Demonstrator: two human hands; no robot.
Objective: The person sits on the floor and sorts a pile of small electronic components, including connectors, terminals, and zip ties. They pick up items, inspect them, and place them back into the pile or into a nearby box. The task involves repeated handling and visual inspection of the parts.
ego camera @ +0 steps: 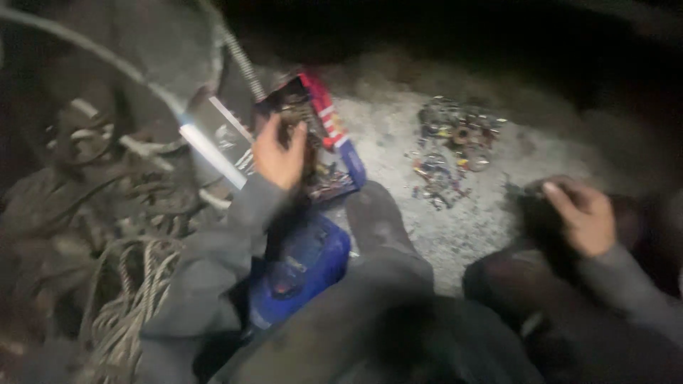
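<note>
Curled over small parts, left hand [279,155] digs in a red-and-blue box [329,135] (blurred); right hand [585,213] clasps a dark object [535,213].

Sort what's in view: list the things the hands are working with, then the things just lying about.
In hand:
- left hand reaching into the open box of small parts
- right hand resting on a dark object, too dim to identify

Lying about:
- pile of small parts on the ground
- blue container
- coiled rope
- hose

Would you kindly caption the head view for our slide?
Left hand reaches into an open box of small parts; right hand rests on a dark object.
</note>
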